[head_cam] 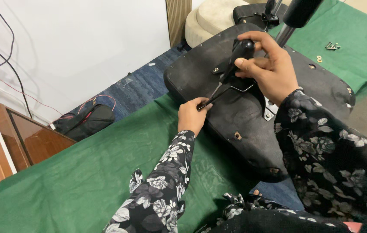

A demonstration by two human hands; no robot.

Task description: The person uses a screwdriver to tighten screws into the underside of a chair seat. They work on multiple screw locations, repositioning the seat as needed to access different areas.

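Here, a screwdriver (231,69) is working on an upturned seat (244,116).
Right hand (269,69) is gripping its stiff handle; left hand (191,115) is pinching the thin, slippery-looking shaft.

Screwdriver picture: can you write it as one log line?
right hand: grips screwdriver | left hand: steadies its tip | upturned chair seat | green cloth

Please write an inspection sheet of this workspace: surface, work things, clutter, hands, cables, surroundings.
Surface: green cloth under the work.
Work things: black chair seat lies underside up; screwdriver points down at its metal bracket.
Clutter: small metal parts and washers on the cloth at far right.
Hands: right hand grips the screwdriver handle; left hand pinches its shaft near the tip.
Cables: black and red wires on the wall.
Surroundings: dark bag, wooden cabinet, blue carpet.
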